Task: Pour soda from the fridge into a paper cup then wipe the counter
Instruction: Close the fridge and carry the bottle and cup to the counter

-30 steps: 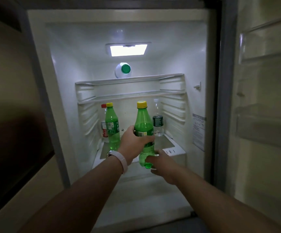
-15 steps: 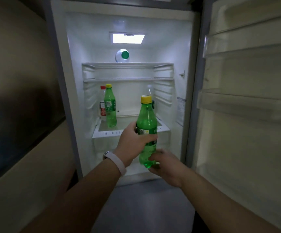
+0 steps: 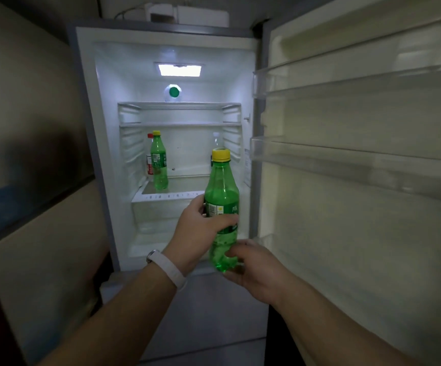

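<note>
Green soda bottle [image 3: 222, 204] gripped by both hands, left [image 3: 197, 233], right [image 3: 253, 262], before open fridge [image 3: 108, 128].

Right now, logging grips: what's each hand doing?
Left hand: closed around the bottle.
Right hand: cupping the bottle's base, fingers curled on it.

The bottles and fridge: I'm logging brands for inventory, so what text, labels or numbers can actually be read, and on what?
Held green bottle, label: white lettering, cut off and blurred, not readable.
Green bottle on the shelf, label: too small to read.
Red-capped bottle behind it, red label: unreadable.
Sticker on the fridge's right inner wall: print too small.
Shelf front edge: dark marks, illegible.
</note>
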The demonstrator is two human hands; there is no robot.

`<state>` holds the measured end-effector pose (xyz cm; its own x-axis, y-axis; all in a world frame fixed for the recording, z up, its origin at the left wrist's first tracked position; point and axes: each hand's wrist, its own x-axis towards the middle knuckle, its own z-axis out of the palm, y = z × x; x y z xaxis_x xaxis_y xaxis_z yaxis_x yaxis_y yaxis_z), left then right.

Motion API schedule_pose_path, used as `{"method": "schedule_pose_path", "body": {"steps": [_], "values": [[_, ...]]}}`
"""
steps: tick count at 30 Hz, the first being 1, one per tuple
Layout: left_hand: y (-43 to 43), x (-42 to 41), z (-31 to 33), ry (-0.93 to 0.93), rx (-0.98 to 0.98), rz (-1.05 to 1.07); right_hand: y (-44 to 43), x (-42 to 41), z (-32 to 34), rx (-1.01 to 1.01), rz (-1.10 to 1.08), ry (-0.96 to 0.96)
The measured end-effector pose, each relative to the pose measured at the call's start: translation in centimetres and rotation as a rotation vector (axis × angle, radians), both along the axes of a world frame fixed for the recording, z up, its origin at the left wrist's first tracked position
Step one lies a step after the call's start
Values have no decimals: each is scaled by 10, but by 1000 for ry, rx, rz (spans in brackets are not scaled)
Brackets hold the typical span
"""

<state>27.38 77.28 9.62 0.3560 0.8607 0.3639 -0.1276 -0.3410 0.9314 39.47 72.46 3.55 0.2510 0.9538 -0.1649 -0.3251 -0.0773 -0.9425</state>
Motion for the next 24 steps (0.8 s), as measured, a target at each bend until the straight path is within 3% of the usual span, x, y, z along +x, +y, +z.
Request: {"method": "schedule_pose_path", "body": {"steps": [8, 21, 24], "values": [[-114, 30, -7, -55, -38, 4, -122, 29, 8, 40, 113, -46], [-242, 96, -13, -54, -12, -104, -256, 87, -10, 64, -62, 123], [-260, 113, -13, -57, -5, -162, -285, 104, -7, 59, -119, 65]]}}
